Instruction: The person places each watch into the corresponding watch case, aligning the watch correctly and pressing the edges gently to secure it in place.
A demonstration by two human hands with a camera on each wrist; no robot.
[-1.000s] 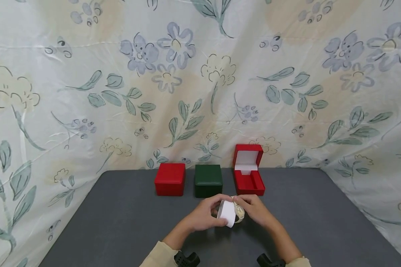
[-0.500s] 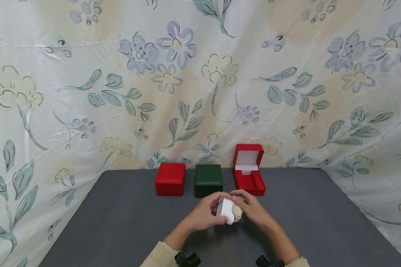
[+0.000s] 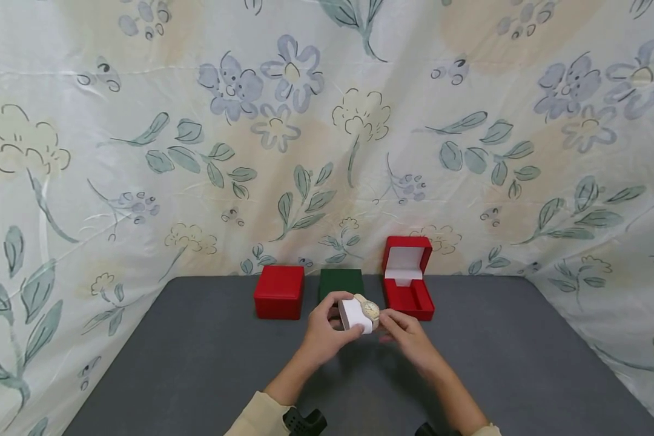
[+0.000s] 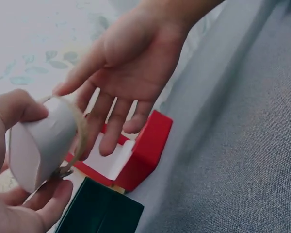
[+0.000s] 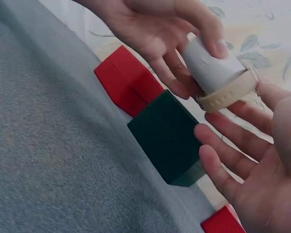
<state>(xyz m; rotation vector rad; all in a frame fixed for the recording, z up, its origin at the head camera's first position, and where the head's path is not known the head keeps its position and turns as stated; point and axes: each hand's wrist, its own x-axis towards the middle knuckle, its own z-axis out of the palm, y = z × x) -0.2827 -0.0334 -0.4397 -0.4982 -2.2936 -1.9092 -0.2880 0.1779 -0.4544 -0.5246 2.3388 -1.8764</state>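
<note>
Lifted watch cushion [image 3: 355, 315]; right wrist view shows strap [image 5: 228, 94].

The location is a staged recording booth rather than a furnished room. A floral-printed sheet [image 3: 327, 133] with visible creases hangs as a backdrop behind and along both sides of a plain grey tabletop [image 3: 169, 363], hiding the surroundings. Along the tabletop's far edge stand three small presentation boxes in a row: a closed red box [image 3: 278, 299], a green box [image 3: 340, 284] and an open red box [image 3: 407, 277] with a white lining.
</note>
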